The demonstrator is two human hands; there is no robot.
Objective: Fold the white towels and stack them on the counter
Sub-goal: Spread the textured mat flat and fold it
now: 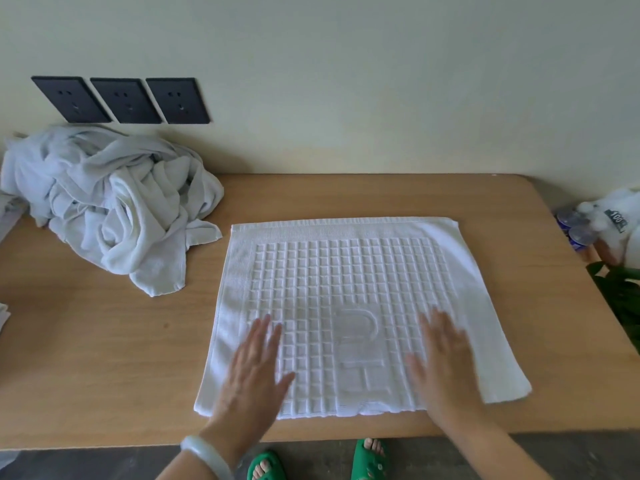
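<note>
Towel (pixel 346 271), one, flat under left hand (pixel 254 368), right hand (pixel 443 362); one crumpled heap (pixel 114 206)

At ten o'clock I see three black wall sockets (pixel 121 100) in a row on the pale wall (pixel 346 81). At three o'clock, past the desk (pixel 104 358) edge, a white plush toy (pixel 620 216) sits beside bluish bottle tops (pixel 573 225), with green leaves (pixel 620 292) below. Green slippers (pixel 370 460) show at six o'clock.

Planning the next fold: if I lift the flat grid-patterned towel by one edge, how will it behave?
Probably floppy: the grid-patterned towel lies limp on the counter, like the crumpled pile beside it. Its raised weave looks thick, so likely heavyish for cloth. Pushed, it may bunch rather than slide; its near edge is rippled.
</note>
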